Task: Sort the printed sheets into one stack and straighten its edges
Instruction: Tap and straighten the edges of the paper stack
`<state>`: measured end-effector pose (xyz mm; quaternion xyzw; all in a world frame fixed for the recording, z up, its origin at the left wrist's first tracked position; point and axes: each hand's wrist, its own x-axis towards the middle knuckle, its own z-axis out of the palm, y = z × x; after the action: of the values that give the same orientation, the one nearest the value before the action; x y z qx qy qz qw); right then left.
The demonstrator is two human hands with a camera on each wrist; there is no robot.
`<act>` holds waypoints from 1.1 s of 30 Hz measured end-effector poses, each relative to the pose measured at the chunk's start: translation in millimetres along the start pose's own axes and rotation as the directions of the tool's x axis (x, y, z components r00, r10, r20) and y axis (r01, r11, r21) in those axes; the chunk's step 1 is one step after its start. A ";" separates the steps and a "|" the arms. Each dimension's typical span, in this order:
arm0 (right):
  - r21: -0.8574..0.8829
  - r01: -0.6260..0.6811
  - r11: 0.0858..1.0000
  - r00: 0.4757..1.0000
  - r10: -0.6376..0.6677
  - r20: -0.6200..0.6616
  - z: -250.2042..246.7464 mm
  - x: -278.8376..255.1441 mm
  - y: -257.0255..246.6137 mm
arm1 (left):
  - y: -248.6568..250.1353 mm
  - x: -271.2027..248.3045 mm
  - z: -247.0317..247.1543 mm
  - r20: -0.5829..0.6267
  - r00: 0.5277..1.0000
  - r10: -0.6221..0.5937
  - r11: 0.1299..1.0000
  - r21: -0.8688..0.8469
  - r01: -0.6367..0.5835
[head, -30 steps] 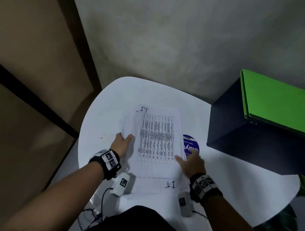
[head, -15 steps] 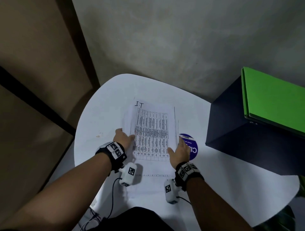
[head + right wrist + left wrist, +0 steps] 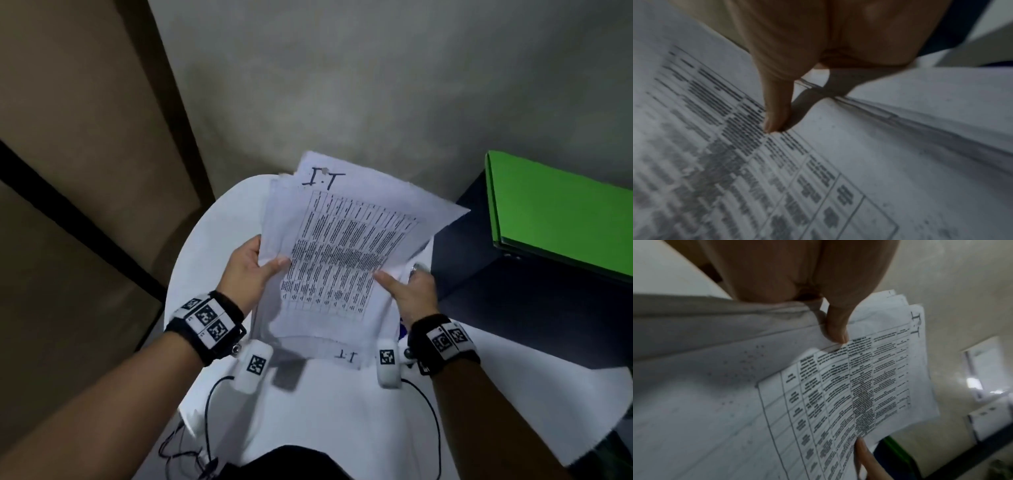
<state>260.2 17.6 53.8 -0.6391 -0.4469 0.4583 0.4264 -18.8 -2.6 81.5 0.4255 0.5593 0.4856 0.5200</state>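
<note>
A stack of printed sheets with a table and a handwritten "I.T" on top is lifted off the white table, its far end raised and tilted right. My left hand grips its left edge, thumb on top. My right hand grips the right edge, thumb on the print. In the left wrist view the sheets fan unevenly at the far corner under the left thumb. The right wrist view shows the thumb pressing the top sheet. One more "I.T" sheet lies on the table below.
A dark box with a green folder on it stands at the right, close to the stack's right corner. A grey wall is behind the table. Cables hang at the table's near edge.
Both hands have closed on the stack's side edges and lifted it off the table; it was lying flat before. The far end now tilts up and to the right.
</note>
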 end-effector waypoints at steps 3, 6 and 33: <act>0.138 0.153 0.979 0.983 -0.137 -0.119 -3.9 -17.2 -37.8 | 28.7 -3.0 0.4 -0.071 0.982 0.174 0.984 -0.024 -0.176; 0.189 0.142 0.972 0.987 -0.124 -0.105 -2.0 -30.0 -38.3 | 31.2 -8.0 3.4 -0.074 0.951 0.301 0.954 0.032 -0.299; 0.226 0.457 0.861 0.886 -0.415 -0.209 -1.2 -40.1 -92.3 | 29.2 8.7 13.7 -0.062 0.954 0.293 0.956 0.026 -0.292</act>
<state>237.5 0.7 150.4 -0.4905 -0.4796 0.3556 0.6348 -6.9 12.1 109.0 0.4919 0.5109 0.5660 0.4204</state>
